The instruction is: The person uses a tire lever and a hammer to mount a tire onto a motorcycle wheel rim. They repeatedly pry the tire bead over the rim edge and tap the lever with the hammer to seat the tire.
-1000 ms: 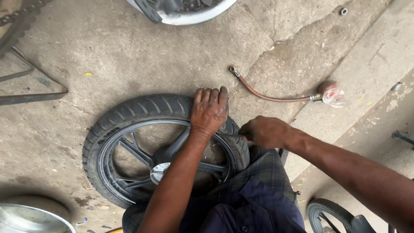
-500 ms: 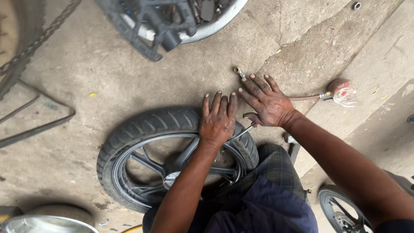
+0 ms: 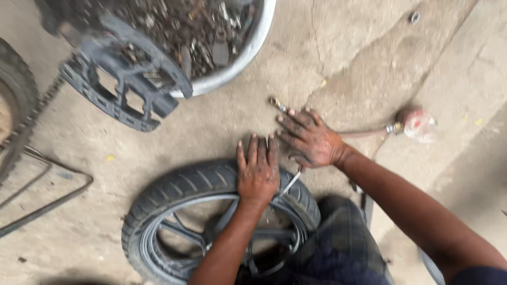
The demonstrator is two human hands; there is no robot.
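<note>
While fingers spread wide, my left hand (image 3: 258, 171) presses flat on black tyre (image 3: 179, 187), holding nothing. My right hand (image 3: 310, 140) also splayed, palm down over brass hose nozzle (image 3: 278, 103) on concrete floor (image 3: 343, 58), not gripping it. Wheel lies flat beside my knee. Metal basin of scrap parts (image 3: 222, 37) beyond.

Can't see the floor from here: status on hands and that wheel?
Left hand flat on tyre, open. Right hand spread over air hose, near its brass tip. Metal basin of scrap beyond.
</note>
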